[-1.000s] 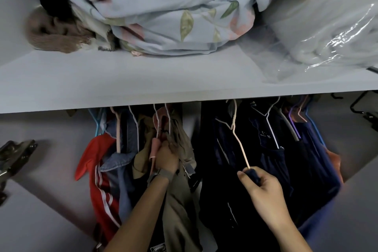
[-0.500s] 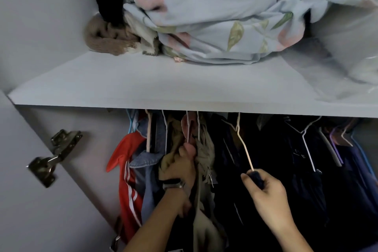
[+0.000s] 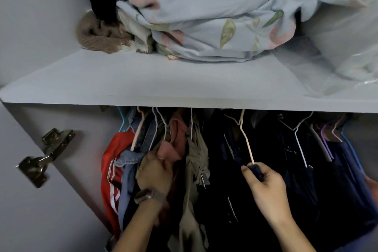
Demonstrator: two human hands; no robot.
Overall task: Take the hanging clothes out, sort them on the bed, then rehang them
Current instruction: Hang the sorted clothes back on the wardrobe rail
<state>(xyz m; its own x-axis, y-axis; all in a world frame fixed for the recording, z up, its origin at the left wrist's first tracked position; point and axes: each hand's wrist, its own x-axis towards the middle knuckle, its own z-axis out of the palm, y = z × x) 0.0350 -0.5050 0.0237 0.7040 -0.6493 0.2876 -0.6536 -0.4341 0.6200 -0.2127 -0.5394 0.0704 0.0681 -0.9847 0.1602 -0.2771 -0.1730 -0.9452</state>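
Clothes hang close together under a white wardrobe shelf (image 3: 184, 92). At the left are a red striped jacket (image 3: 111, 168), a denim shirt (image 3: 127, 157), a pink garment (image 3: 176, 141) and a khaki garment (image 3: 196, 155). Dark navy clothes (image 3: 296, 170) fill the right side. My left hand (image 3: 154, 172), with a watch on the wrist, grips the bunched clothes below the pink garment. My right hand (image 3: 263, 186) pinches the dark navy shoulder of a garment on a pale hanger (image 3: 246, 141). The rail itself is hidden by the shelf.
On the shelf lie a floral blue duvet (image 3: 204, 12), a brown knitted item (image 3: 96, 35) and a plastic-wrapped bundle (image 3: 347, 57). The open wardrobe door with a metal hinge (image 3: 45, 155) stands at the left.
The view has swung left and up, so the shelf and hinge show more. My left hand has slid lower and left on the clothes. My right hand keeps its hold on the navy garment.
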